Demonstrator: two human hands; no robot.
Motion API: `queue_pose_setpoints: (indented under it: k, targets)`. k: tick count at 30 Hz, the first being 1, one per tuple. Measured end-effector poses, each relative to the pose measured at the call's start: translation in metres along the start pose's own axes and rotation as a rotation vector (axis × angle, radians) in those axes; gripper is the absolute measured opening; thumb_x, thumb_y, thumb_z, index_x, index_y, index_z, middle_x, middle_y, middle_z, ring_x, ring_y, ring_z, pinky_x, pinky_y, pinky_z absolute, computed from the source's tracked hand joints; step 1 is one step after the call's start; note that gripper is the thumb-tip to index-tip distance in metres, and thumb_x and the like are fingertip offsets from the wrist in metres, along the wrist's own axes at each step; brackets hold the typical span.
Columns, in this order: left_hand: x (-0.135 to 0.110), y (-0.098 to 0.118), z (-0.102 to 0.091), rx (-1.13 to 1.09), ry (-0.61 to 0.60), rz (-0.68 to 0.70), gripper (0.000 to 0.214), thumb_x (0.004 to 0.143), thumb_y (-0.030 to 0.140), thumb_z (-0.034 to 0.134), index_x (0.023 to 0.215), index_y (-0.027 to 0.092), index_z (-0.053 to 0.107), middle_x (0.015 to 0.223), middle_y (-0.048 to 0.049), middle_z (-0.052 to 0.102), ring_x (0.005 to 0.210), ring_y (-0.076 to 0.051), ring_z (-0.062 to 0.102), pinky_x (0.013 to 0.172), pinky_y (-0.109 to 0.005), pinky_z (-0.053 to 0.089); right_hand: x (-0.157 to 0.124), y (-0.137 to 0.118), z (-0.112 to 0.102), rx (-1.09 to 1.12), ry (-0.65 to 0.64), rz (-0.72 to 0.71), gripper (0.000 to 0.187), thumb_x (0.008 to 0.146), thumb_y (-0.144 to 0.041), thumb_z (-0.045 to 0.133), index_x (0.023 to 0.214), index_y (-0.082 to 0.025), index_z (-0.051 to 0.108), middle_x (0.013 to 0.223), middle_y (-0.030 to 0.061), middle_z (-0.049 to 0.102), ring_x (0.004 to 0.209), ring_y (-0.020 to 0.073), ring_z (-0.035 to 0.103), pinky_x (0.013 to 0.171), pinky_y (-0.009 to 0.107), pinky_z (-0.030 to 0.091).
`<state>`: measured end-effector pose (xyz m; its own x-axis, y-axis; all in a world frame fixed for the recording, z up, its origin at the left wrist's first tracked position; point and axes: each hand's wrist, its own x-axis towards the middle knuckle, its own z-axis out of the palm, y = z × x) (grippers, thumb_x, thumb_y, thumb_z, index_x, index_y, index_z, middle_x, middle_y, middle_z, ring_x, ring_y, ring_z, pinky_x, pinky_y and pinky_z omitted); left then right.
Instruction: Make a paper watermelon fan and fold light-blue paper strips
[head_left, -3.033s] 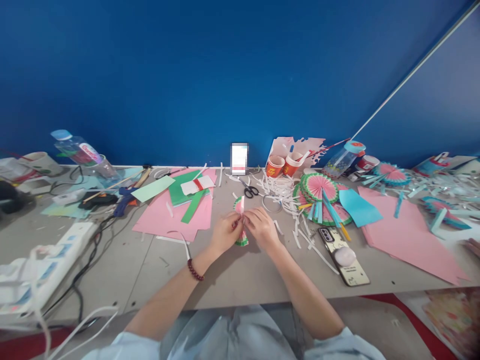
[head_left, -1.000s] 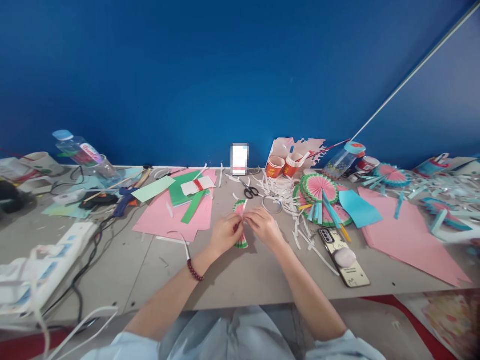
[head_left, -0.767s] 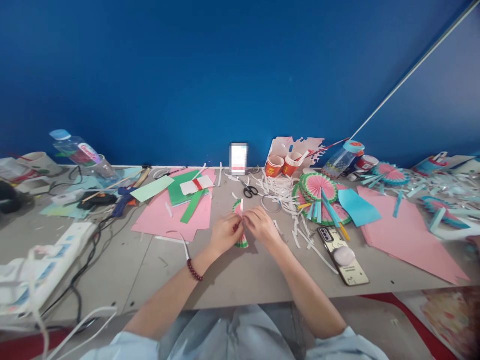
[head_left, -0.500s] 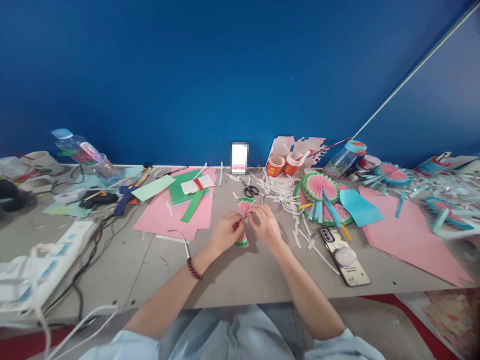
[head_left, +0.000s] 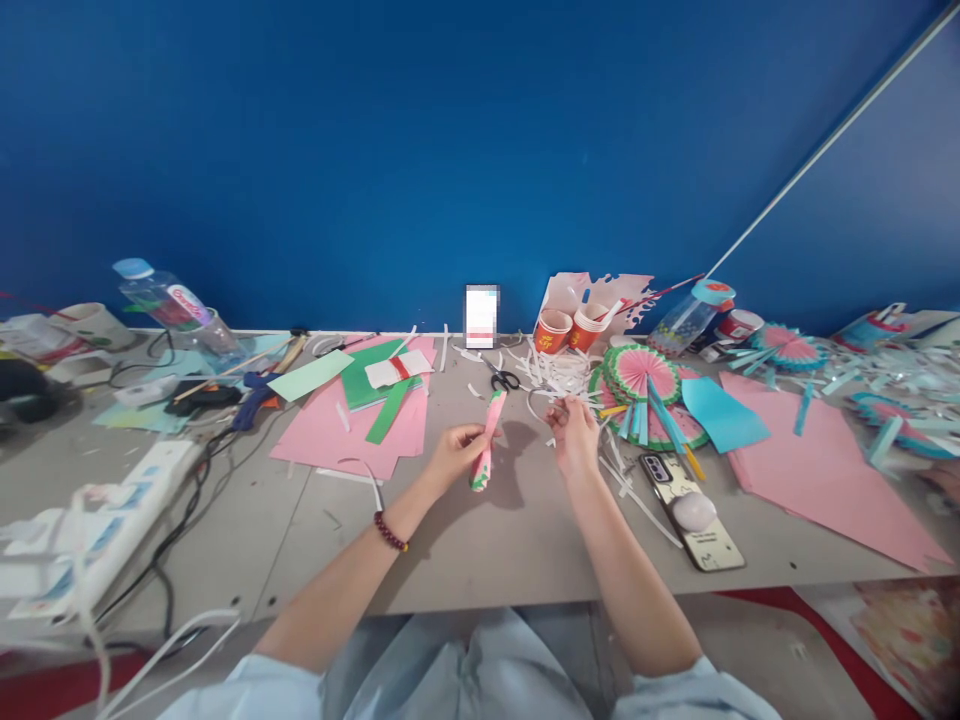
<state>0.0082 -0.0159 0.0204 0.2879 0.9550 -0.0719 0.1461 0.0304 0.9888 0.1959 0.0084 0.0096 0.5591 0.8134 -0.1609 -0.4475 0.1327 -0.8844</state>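
My left hand (head_left: 459, 452) pinches a pleated paper strip (head_left: 487, 440) around its middle. The paper is pink with green ends, pressed into a narrow bundle and held above the table. To the right, my right hand (head_left: 576, 435) is raised with its fingers curled together, apart from the strip. Whatever those fingers hold, if anything, is too small to make out. Just beyond them lies a heap of white paper scraps (head_left: 559, 372). Black-handled scissors (head_left: 504, 379) rest past the strip's far end.
Pink sheets (head_left: 307, 430) and green paper (head_left: 367, 372) lie left. Pleated pink-green rosettes (head_left: 643, 378), a phone (head_left: 697, 525) and pink sheets (head_left: 810, 470) lie right. Red paper cups (head_left: 553, 335) stand behind. A power strip (head_left: 127, 520) with cables sits far left.
My right hand has left the pleated paper and moved right towards the white scraps. The paper's fanned ends have narrowed into a closed bundle, still in my left hand.
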Motion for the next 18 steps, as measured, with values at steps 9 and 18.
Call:
queue_pose_setpoints:
  k: [9,18]
  targets:
    - [-0.008,0.014,-0.002,-0.173,-0.131,-0.038,0.032,0.077,0.043,0.06,0.089,0.017,0.072,0.076,-0.0071,0.066,0.068,-0.015,0.057,0.06,-0.024,0.041,0.002,0.004,-0.003,-0.022,-0.045,0.026,0.033,0.057,-0.04,0.076,0.068,-0.017,0.056,0.055,-0.006,0.055,0.051,0.008,0.055,0.049,0.019,0.046]
    - [-0.01,0.016,0.0,-0.245,-0.187,-0.085,0.029,0.075,0.043,0.063,0.079,0.016,0.072,0.081,-0.008,0.068,0.08,-0.02,0.061,0.071,-0.027,0.043,-0.028,-0.006,0.008,-0.18,-0.608,-0.165,0.03,0.077,-0.035,0.063,0.105,-0.025,0.063,0.115,0.0042,0.062,0.105,0.0194,0.058,0.088,0.034,0.047]
